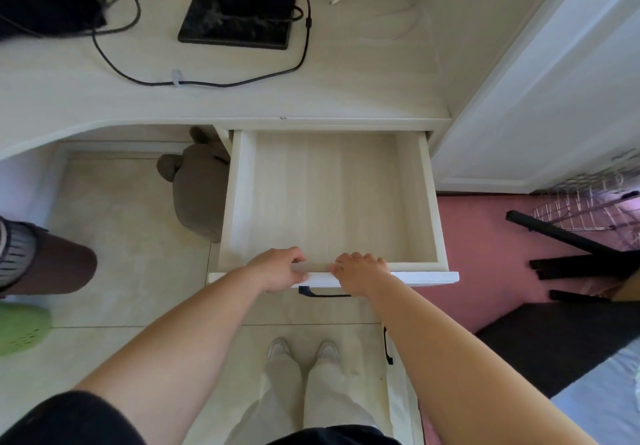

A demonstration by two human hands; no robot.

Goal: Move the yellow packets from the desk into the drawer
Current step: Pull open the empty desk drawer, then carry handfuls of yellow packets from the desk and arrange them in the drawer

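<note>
At the lower left edge of the frame lies a green slipper (pixel 20 330). A grey plush toy (pixel 197 188) sits on the floor under the desk (pixel 242 98), which runs across the upper part of the frame. On the desk, upper centre, stands a monitor stand (pixel 239 19), and a black cable (pixel 207 83) curves in front of it. The drawer (pixel 239 202) is in the centre, pulled out from under the desk edge, and its pale wooden bottom is in view. The left hand (pixel 278 271) grips the top edge of the drawer front, with fingers curled over it. Just beside it, the right hand (pixel 362 276) holds the same edge, fingers curled over too. A black handle (pixel 311 293) shows below the hands. At the right are a pink floor (pixel 485 254) and a wire basket (pixel 588 202).
</note>
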